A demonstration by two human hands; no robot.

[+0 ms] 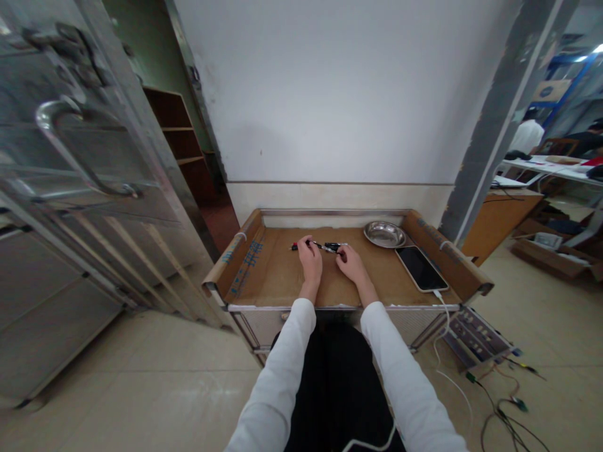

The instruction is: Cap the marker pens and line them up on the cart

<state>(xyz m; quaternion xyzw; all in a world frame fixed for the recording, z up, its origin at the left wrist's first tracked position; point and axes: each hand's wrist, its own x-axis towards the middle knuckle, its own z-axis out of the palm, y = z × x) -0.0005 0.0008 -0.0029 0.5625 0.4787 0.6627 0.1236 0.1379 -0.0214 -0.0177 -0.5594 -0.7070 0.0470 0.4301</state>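
Between my two hands is a slim black pen (325,248) with a pale, shiny section, held at a slant above the cardboard-lined tray (277,276). The fingers of my left hand (309,257) are closed on its left end. At its other end, my right hand (350,260) pinches it between thumb and fingers. Just behind lies another dark pen (333,244), partly covered by the held one. A red and black pen end (294,247) sticks out to the left of my left hand, which hides the rest of it.
A round metal dish (384,234) sits at the tray's back right. In front of it lies a phone (421,269) with a white cable (445,320) running down over the edge. Raised cardboard sides (239,257) bound the tray. An electrical box (478,339) and loose wires lie on the floor, right.
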